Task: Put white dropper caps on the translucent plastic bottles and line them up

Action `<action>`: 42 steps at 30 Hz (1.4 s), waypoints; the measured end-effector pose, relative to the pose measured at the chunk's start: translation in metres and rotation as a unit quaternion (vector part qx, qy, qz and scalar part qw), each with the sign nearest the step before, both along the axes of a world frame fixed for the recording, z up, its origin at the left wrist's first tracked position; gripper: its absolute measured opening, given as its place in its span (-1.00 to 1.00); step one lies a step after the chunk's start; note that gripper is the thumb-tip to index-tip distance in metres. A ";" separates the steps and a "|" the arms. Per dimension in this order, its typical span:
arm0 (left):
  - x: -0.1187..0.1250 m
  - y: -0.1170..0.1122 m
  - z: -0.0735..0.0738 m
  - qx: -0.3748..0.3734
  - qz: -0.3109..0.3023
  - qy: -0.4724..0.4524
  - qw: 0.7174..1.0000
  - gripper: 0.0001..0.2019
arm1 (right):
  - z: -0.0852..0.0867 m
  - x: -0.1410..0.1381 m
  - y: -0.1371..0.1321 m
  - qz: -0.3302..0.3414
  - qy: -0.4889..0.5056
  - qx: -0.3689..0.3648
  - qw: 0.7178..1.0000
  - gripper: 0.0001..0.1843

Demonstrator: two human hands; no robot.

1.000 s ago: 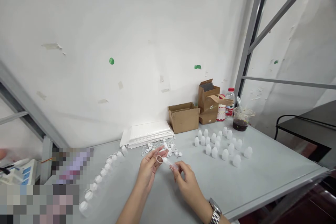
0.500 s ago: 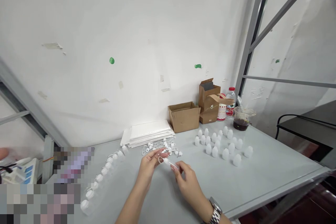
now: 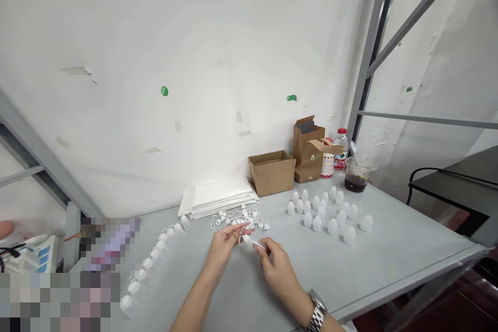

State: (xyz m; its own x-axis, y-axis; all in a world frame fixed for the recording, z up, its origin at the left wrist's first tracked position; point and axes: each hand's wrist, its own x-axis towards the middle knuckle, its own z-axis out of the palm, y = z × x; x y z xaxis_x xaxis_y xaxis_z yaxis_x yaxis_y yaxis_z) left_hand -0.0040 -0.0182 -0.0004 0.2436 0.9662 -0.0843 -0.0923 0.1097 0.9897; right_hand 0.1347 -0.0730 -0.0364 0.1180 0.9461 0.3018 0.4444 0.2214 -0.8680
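My right hand (image 3: 278, 274) pinches a slim translucent plastic bottle (image 3: 257, 244) by its body. My left hand (image 3: 223, 249) holds a small white tethered cap (image 3: 246, 239) at the bottle's tip, though my fingers partly hide how the two meet. Just beyond my fingertips lies a loose heap of similar white caps with ring loops (image 3: 237, 221). To the left, a row of capped translucent bottles (image 3: 148, 263) lies on the grey table (image 3: 392, 254).
Several white bottles (image 3: 322, 212) stand at the right. A stack of white sheets (image 3: 218, 198), open cardboard box (image 3: 271, 173), kraft box (image 3: 309, 149), water bottle (image 3: 341, 149) and dark-liquid jar (image 3: 356, 175) line the wall. The table's edge runs at lower right.
My hands have shifted only slightly, with the cap and bottle still between them. The whole scene has tilted a little in view.
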 end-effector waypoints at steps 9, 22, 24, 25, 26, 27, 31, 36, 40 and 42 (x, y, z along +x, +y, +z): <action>0.011 -0.025 0.012 0.046 -0.011 -0.015 0.999 -0.58 | 0.004 -0.003 -0.002 0.066 0.056 -0.006 0.996 -0.57; -0.095 -0.121 -0.007 -0.027 0.360 0.262 0.895 -0.69 | 0.007 -0.001 -0.011 0.169 -0.026 -0.012 0.985 -0.64; -0.123 -0.135 -0.010 -0.076 0.404 0.347 0.843 -0.70 | 0.007 -0.002 -0.010 0.175 -0.048 -0.013 0.983 -0.65; -0.134 -0.140 -0.012 -0.101 0.421 0.386 0.815 -0.69 | 0.007 -0.002 -0.010 0.179 -0.061 -0.013 0.982 -0.65; -0.143 -0.144 -0.013 -0.112 0.432 0.419 0.790 -0.67 | 0.007 -0.002 -0.009 0.182 -0.073 -0.011 0.981 -0.65; -0.150 -0.146 -0.015 -0.115 0.442 0.446 0.770 -0.66 | 0.006 -0.002 -0.009 0.185 -0.083 -0.010 0.979 -0.65; -0.162 -0.140 -0.023 -0.083 0.457 0.475 0.747 -0.63 | 0.001 -0.001 -0.006 0.190 -0.102 -0.006 0.977 -0.64; -0.164 -0.125 -0.030 -0.066 0.441 0.460 0.768 -0.58 | -0.003 0.000 -0.005 0.188 -0.110 -0.024 0.976 -0.64; -0.161 -0.117 -0.032 -0.035 0.434 0.472 0.767 -0.58 | 0.001 0.000 -0.006 0.185 -0.114 -0.024 0.976 -0.64; -0.159 -0.115 -0.033 -0.015 0.445 0.495 0.747 -0.60 | 0.001 0.000 -0.007 0.183 -0.114 -0.020 0.976 -0.64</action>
State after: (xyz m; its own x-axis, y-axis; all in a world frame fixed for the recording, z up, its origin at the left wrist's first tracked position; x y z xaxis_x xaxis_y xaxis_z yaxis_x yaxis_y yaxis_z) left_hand -0.1632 -0.1332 -0.0330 -0.6884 0.7032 0.1775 0.6330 0.4632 0.6203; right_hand 0.1342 -0.0797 -0.0352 -0.2960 0.9236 0.2436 0.5240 0.3703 -0.7670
